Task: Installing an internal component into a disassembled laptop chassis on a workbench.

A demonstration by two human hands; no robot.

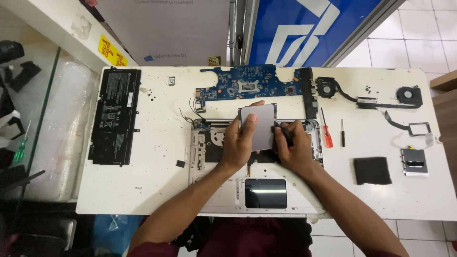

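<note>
An opened silver laptop base [209,190] lies on the white table [157,185], touchpad side toward me. My left hand [239,143] grips a flat grey rectangular plate [263,124] by its left edge, holding it over the base. My right hand [293,147] rests at the plate's right edge and pinches a small black tool or part [284,132] against it. A blue motherboard [250,87] lies just beyond the base.
A black battery pack [115,115] lies at the left. A red screwdriver [327,131] and a black screwdriver [342,133] sit right of the base. Further right are two fans with a heat pipe [369,97], a black pad [372,170] and a small metal drive [414,162].
</note>
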